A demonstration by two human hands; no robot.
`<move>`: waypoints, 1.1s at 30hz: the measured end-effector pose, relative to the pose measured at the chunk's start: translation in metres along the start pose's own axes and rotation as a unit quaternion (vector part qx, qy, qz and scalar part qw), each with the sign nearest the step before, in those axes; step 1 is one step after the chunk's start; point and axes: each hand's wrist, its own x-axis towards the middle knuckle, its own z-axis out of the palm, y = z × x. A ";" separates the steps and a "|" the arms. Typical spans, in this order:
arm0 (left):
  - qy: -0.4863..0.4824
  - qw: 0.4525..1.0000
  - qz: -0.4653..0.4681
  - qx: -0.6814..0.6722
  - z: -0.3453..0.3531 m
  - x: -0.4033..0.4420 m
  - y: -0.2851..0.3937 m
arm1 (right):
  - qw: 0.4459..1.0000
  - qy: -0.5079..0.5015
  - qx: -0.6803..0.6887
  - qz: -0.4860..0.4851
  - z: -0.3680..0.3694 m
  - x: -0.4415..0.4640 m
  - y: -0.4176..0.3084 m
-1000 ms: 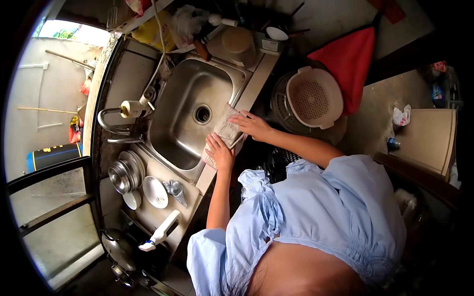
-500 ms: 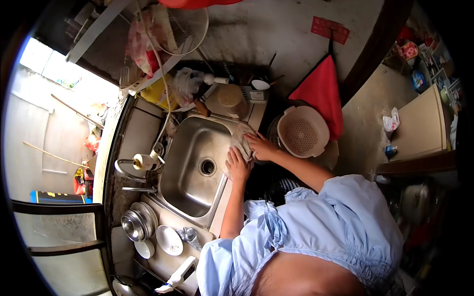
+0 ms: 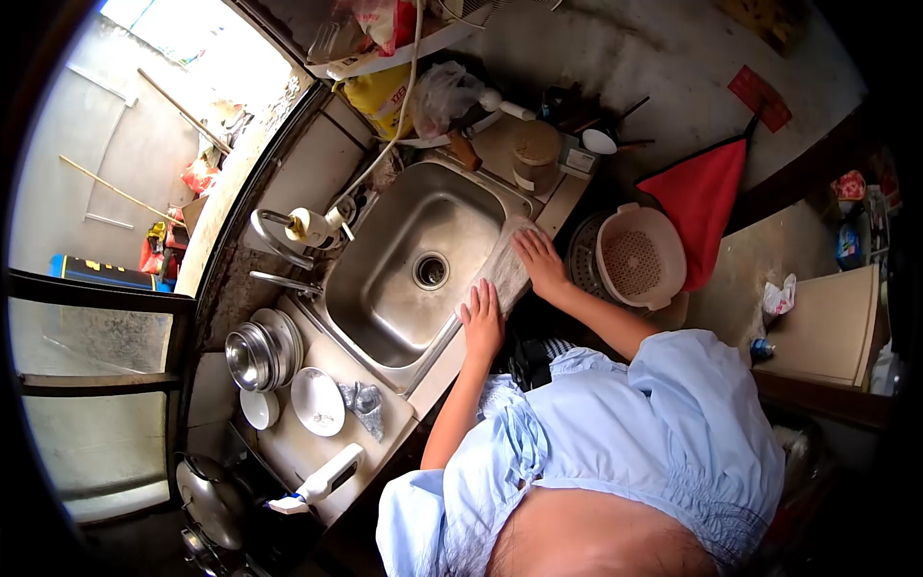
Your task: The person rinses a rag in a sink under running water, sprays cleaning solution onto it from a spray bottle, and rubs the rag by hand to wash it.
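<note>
A pale, greyish dishcloth [image 3: 502,272] lies spread along the front rim of the steel sink [image 3: 396,358]. On its near-left end rests my left hand [image 3: 484,325], fingers stretched out. My right hand [image 3: 542,263] lies flat on the other end with its fingers apart. Neither hand is closed around the cloth. The sink basin beside them shows a dark drain [image 3: 430,271].
A tap [image 3: 274,240] stands behind the sink. Stacked metal bowls [image 3: 252,356], a white bowl [image 3: 317,401] and a white-handled tool [image 3: 327,476] sit left. A jar [image 3: 535,156] stands at the far corner; a colander [image 3: 642,255] is right, below a red cloth [image 3: 702,207].
The dishcloth was bunched up and is now spread flatter along the sink's edge. My hands have flattened out on it. The whole view has turned and shifted.
</note>
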 end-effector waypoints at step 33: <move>0.041 0.996 0.070 -0.039 0.004 0.038 -0.003 | 0.970 -0.149 0.166 0.099 -0.019 0.013 0.023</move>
